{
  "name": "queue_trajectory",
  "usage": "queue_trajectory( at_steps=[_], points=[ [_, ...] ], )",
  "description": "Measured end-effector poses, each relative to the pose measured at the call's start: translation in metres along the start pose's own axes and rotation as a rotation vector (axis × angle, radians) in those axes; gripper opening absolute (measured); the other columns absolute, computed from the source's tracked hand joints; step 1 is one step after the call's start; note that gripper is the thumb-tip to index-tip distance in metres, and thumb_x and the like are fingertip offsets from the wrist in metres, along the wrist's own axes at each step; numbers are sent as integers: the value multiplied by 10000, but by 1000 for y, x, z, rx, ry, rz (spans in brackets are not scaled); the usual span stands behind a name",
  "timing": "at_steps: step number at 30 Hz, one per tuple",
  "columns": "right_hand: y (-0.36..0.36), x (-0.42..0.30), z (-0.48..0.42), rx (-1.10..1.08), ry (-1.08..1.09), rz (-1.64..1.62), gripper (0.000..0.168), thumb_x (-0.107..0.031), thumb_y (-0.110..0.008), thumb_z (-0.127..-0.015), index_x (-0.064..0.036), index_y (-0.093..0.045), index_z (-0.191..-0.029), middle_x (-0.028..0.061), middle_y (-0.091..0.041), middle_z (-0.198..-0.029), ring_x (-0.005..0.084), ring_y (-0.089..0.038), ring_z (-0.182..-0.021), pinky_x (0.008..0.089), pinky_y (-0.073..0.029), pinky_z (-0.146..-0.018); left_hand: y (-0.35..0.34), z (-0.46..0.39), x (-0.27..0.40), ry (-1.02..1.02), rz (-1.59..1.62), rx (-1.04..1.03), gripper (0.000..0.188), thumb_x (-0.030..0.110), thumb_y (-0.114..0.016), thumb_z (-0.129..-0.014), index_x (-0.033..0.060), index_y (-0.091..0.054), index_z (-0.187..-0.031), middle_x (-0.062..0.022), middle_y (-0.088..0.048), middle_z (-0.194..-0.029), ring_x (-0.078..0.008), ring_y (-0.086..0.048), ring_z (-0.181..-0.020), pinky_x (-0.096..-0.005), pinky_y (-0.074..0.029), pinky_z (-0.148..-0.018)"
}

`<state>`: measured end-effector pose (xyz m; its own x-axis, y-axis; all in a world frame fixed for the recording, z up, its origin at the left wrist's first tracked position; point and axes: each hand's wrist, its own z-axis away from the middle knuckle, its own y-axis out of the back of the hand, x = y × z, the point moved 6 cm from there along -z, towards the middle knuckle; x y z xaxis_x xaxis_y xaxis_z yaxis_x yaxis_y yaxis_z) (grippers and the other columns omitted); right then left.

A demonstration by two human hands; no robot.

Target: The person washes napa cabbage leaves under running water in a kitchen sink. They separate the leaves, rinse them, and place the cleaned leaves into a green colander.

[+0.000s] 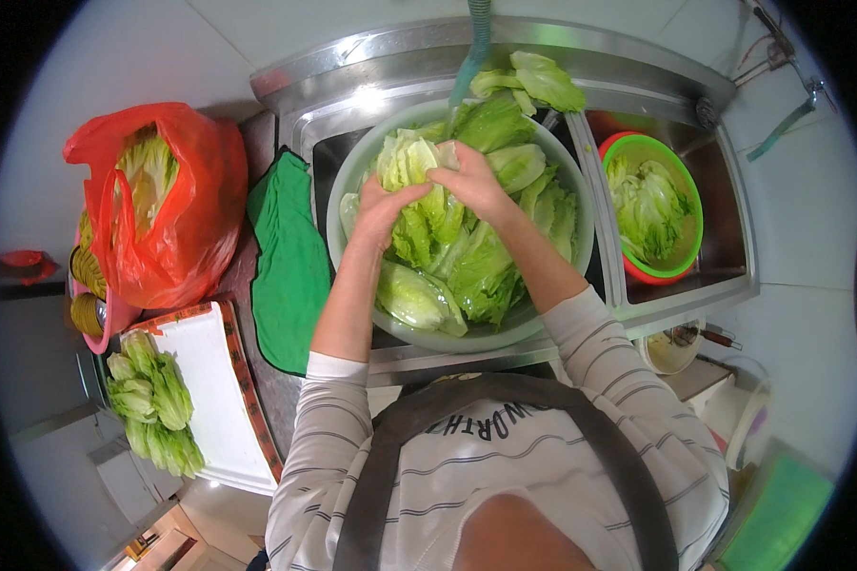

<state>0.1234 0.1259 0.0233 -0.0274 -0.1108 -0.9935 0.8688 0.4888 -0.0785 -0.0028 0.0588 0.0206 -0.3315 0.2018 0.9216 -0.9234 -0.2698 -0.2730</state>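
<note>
A head of romaine-type lettuce (416, 164) is held between my two hands over a large pale basin. My left hand (384, 207) grips it from the left, thumb across the front. From the right, my right hand (471, 182) closes on the same head, the two thumbs nearly meeting. Fingers behind the leaves are hidden. The basin (337, 214) sits in the left bowl of a steel sink and holds water with more lettuce (485, 275) around and below my hands. A green hose (469, 68) hangs down at the basin's back edge, water running from it.
Loose leaves (546, 82) lie behind the basin. In the right sink bowl, a green colander (698, 214) holds lettuce. To the left are a green cloth (289, 264), a red plastic bag (200, 235) of greens and a white tray (218, 400) with several lettuce heads (158, 400).
</note>
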Motion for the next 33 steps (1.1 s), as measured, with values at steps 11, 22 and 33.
queue_trajectory(
  at_steps=[11, 22, 33],
  points=[
    [13, 19, -4, -84, -82, -810, 548, 39, -491, -724, -8, -427, -1266, 99, -541, -1145, 193, -548, -1020, 301, -438, -892, -16, 4, 9, -57, 156, -63, 453, -17, -692, -695, -12, -540, -1121, -118, -614, -1059, -218, -615, -926, -320, -496, -803],
    [-9, -41, 31, -514, 228, -373, 912, 35, -683, -681, -23, -171, -1433, 147, -389, -1323, 197, -461, -1172, 308, -412, -975, -10, 10, 17, -261, -454, -239, 589, 115, -618, -816, 23, -382, -1348, -97, -386, -1378, -208, -413, -1234, -321, -338, -1023],
    [50, -33, 48, -91, 48, -220, 498, -29, -712, -657, -16, -550, -1128, 46, -610, -1013, 126, -571, -925, 275, -450, -838, -26, 5, 31, -286, -372, -213, 841, 564, -508, -842, 5, -247, -1413, -171, -383, -1376, -259, -395, -1250, -370, -318, -1026]
  ],
)
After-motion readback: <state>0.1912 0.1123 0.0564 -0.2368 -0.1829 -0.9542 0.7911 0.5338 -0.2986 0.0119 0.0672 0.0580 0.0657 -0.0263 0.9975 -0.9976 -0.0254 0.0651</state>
